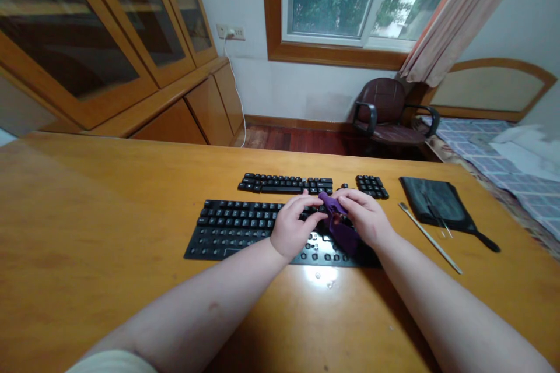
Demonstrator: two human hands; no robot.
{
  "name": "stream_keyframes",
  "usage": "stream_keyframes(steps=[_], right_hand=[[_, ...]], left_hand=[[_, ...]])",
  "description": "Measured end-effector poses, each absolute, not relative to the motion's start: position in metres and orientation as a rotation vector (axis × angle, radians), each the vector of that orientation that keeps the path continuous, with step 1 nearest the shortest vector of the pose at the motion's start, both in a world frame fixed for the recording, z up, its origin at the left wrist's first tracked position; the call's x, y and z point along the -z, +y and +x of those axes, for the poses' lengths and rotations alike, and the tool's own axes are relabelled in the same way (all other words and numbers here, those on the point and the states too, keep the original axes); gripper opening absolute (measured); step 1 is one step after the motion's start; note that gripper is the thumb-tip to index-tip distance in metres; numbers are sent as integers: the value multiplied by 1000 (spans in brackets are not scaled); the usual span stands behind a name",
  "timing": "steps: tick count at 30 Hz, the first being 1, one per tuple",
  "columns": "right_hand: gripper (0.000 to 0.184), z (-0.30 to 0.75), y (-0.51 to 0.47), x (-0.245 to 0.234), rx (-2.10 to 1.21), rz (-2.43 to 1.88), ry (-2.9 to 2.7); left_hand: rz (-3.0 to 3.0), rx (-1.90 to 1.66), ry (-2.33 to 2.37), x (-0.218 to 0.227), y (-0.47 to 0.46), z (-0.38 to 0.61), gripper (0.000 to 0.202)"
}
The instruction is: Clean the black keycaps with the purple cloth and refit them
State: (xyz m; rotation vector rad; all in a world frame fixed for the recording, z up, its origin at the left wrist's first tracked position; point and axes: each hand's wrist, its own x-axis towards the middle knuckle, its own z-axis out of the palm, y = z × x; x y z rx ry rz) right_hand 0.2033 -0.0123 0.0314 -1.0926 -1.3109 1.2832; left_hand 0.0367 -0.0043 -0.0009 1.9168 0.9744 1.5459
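A purple cloth [343, 234] is bunched between my two hands above the right part of a black keyboard [245, 224]. My right hand [366, 215] is closed around the cloth's upper right side. Thumb and fingers of my left hand [297, 220] pinch its left edge; something small and dark shows at their tips, too small to make out. The keyboard's upper left rows carry keycaps, while its lower rows and right part show bare key sockets. Loose black keycaps [284, 182] stand in rows behind it, and a separate block of keycaps [371, 185] lies farther right.
To the right lie a thin pale brush [431, 239] and a dark pouch [437, 201] with a wire tool [433, 214] on it. Small clear bits [318, 275] are on the desk [109, 204] before the keyboard. An armchair [385, 108] stands beyond the desk.
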Motion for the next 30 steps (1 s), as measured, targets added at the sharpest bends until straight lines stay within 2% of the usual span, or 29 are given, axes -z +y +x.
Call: stream_keyframes(steps=[2, 7, 14, 20, 25, 30], right_hand=[[17, 203, -11, -27, -1279, -1044, -1307], [22, 203, -7, -22, -1215, -1028, -1409], [10, 201, -12, -12, -978, -1088, -1459], [13, 198, -10, -11, -1038, -1032, -1459], [12, 195, -11, -11, -916, -1128, -1377], [13, 191, -15, -7, -1070, -1150, -1274]], left_hand=[[1872, -1574, 947, 3, -3, 37, 13], [1786, -1602, 918, 7, -1, 37, 12], [1711, -1600, 829, 6, -4, 38, 10], [1638, -1580, 921, 6, -4, 38, 15], [1715, -1517, 995, 10, -3, 37, 21], [1769, -1522, 945, 11, 0, 37, 29]])
